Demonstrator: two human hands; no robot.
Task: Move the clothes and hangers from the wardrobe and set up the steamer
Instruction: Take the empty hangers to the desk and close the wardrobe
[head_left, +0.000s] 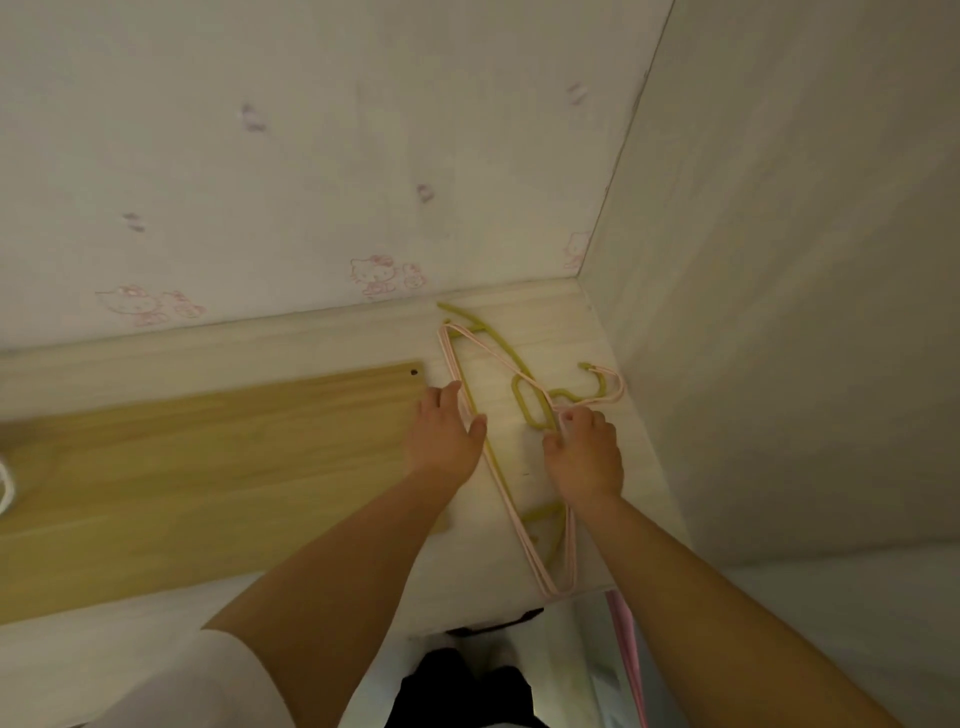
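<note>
A: The head view looks down into the wardrobe corner. What lies on the shelf (561, 332)?

B: A small pile of hangers: a green hanger (498, 353) with pink hangers (511, 519) stacked over it, flat on the pale shelf, near the right wall (779, 312). Their hooks point toward that wall. How many pink ones there are cannot be told; at least 2 rods show.

A: And the hands?

B: The right hand (584, 452) has its fingers curled around the necks of the hangers, just below the hooks, so it is grasping the bunch. The left hand (444, 431) lies with fingers fairly straight, touching the long bottom bars; whether it pinches them is hard to say, and it looks relaxed rather than clenched.

A: How will they handle?

B: Judging by their thin rods, they are light and stiff, likely plastic or coated wire, a little slick. The risk is tangling: hooks and shoulders catch one another, and a loose one could slide out of the bunch. Holding them at the necks, where all the hooks meet, seems the best place, with the other hand steadying the bars.

A: Anything else?

B: A wooden board (208, 457) rests on the shelf to the left, and the back panel (260, 156) carries faint pink cartoon prints. No steamer is in sight.
</note>
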